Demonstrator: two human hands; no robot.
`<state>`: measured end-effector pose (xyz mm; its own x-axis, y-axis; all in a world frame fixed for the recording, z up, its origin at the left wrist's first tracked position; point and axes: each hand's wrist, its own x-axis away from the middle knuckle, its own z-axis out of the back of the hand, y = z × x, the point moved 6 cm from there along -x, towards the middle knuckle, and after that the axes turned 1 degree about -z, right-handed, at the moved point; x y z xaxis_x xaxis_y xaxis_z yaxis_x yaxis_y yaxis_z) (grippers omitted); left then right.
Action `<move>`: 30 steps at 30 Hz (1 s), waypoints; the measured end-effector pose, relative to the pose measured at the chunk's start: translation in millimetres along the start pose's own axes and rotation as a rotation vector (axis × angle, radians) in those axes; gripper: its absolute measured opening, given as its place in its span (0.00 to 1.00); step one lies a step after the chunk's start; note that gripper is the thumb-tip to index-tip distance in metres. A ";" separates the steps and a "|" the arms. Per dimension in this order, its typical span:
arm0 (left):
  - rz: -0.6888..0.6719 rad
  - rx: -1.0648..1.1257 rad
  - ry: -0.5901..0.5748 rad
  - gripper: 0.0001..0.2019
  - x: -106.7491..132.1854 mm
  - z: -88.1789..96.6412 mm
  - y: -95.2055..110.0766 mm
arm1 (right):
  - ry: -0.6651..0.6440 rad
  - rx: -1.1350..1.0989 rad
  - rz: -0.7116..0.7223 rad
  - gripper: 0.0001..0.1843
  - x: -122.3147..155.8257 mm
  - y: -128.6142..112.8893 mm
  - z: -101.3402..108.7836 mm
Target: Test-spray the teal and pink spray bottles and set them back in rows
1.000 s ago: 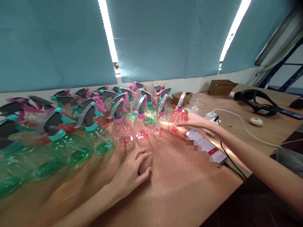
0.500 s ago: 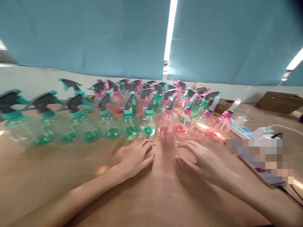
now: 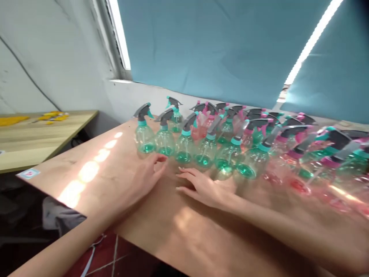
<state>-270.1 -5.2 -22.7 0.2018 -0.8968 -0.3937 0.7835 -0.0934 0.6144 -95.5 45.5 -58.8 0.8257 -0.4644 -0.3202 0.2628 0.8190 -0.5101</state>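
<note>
Several clear green spray bottles [image 3: 184, 148] with grey and teal trigger heads stand upright in a front row, each with a little green showing at its base. My left hand [image 3: 150, 171] rests low before the leftmost bottles, its thumb and fingers apart and nothing between them. It is close to the second green bottle [image 3: 164, 140]; whether they touch I cannot tell. My right hand [image 3: 204, 188] lies on the table in front of the middle green bottles, fingers stretched out to the left and holding nothing. Pink spray bottles [image 3: 300, 175] continue the row at the right, blurred.
More green and pink spray bottles [image 3: 227, 125] crowd behind the front row, against the wall under a blue curtain [image 3: 201, 46]. The wooden table [image 3: 95, 196] ends at the left, with a sticker [image 3: 29, 174] on its corner. Another table [image 3: 25, 138] bears yellow items [image 3: 54, 116].
The view has swung left, bringing the table's left end and the other table into sight. Both hands have moved left along the row, from between the green and pink bottles to the green ones.
</note>
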 end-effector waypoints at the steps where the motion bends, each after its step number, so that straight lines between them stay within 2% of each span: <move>1: 0.054 -0.004 0.063 0.10 -3.7 12.6 -12.8 | -0.008 -0.020 0.013 0.20 -9.6 -2.7 -6.0; 4: 0.173 -0.025 0.255 0.13 -20.1 44.1 -43.8 | -0.021 -0.073 0.039 0.20 -32.9 -11.8 -19.7; 6: 0.231 -0.045 0.349 0.21 -34.9 57.4 -57.9 | -0.016 -0.100 0.050 0.19 -43.2 -17.8 -24.9; 8: 0.253 -0.049 0.373 0.30 -52.1 61.6 -66.7 | -0.009 -0.122 0.060 0.18 -49.6 -22.9 -27.7; 11: 0.249 -0.056 0.343 0.37 -75.4 57.3 -74.3 | -0.002 -0.155 0.077 0.17 -55.2 -27.1 -30.3; 12: 0.234 -0.062 0.326 0.37 -81.3 54.6 -75.6 | -0.001 -0.166 0.081 0.18 -57.0 -27.5 -31.3; 15: 0.202 -0.085 0.288 0.22 -91.4 48.5 -79.2 | 0.000 -0.205 0.081 0.19 -64.0 -26.0 -35.2; 18: 0.212 -0.103 0.265 0.16 -91.4 48.7 -83.0 | 0.004 -0.251 0.063 0.22 -74.3 -21.7 -39.8; 22: 0.240 -0.127 0.252 0.17 -80.7 58.8 -84.5 | 0.033 -0.326 -0.012 0.30 -87.7 -10.9 -43.1; 26: 0.282 -0.141 0.243 0.16 -59.7 71.9 -81.0 | 0.025 -0.417 -0.063 0.35 -95.1 -2.8 -45.5; 28: 0.295 -0.135 0.226 0.19 -46.9 75.6 -76.3 | 0.017 -0.455 -0.080 0.37 -96.8 -0.3 -46.2; 30: 0.295 -0.114 0.200 0.28 -34.4 76.2 -69.2 | 0.012 -0.488 -0.094 0.38 -97.6 2.6 -46.8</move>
<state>-376.0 -0.8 0.5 0.5309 -0.7747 -0.3436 0.7323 0.2153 0.6461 -198.8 77.2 -66.3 0.8031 -0.5350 -0.2625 0.0695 0.5216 -0.8503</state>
